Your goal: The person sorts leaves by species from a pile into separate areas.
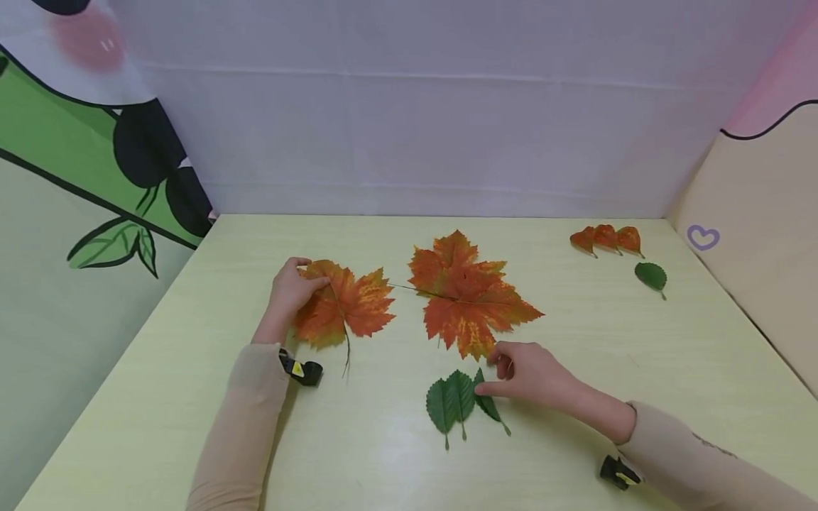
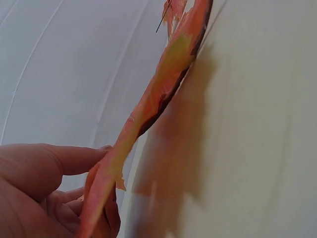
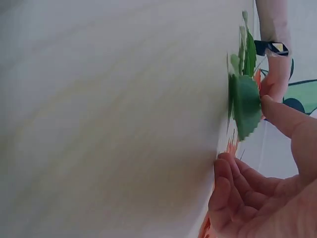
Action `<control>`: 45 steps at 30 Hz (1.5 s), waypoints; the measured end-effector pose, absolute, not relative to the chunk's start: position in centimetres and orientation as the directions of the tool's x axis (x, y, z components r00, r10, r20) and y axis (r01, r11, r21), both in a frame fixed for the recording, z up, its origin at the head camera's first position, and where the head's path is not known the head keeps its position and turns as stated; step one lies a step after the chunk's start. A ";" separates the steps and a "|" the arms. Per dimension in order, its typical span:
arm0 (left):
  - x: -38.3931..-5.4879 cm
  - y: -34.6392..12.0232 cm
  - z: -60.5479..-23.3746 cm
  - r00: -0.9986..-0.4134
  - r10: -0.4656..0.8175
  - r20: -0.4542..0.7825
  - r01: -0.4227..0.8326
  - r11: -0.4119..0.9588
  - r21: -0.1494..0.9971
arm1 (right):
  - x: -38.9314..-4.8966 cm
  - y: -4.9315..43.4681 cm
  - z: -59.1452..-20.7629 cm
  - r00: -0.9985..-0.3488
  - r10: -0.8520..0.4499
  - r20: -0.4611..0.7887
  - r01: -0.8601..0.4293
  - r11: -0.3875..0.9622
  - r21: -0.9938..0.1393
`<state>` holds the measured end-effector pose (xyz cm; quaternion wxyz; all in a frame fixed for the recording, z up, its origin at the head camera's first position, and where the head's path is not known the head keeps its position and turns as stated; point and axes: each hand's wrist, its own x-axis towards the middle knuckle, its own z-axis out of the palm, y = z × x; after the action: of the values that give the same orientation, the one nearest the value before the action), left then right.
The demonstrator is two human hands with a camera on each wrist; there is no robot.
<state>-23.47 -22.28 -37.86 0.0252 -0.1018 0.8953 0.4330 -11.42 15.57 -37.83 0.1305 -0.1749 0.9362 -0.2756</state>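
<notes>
the left hand pinches an orange leaf lying to its right; a larger orange leaf lies between the hands. right of two green leaves, a third green leaf lies under the thumb of the right hand, whose fingers spread apart.

Pale table, creased sheet behind it. Left panel: green band, black blobs, leaf drawing below. Right panel: beige, pink area up top, black wavy line, purple heart.

Readable text: none | right sleeve: small dark marks, possibly lettering
</notes>
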 end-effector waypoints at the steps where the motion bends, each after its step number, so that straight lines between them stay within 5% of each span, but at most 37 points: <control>1: -23.5 -22.3 -37.9 -0.978 -0.162 -0.134 -0.206 0.604 0.770 | -11.3 15.4 -37.9 -0.904 -0.398 -0.157 -0.251 0.789 -0.560; 25: -23.5 -22.1 -37.9 -0.975 -0.194 -0.109 -0.204 0.585 0.785 | -10.3 15.8 -36.5 -0.898 -0.418 -0.139 -0.279 0.783 -0.556; 45: -23.5 -21.9 -37.8 -0.967 -0.215 -0.134 -0.233 0.552 0.801 | -16.8 24.3 -35.5 -0.979 -0.198 -0.057 -0.155 0.892 -0.424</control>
<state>-23.48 -21.94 -37.80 0.0101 -0.1272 0.8808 0.4559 -16.81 24.34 -35.50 0.0492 -0.0909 0.9715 -0.2135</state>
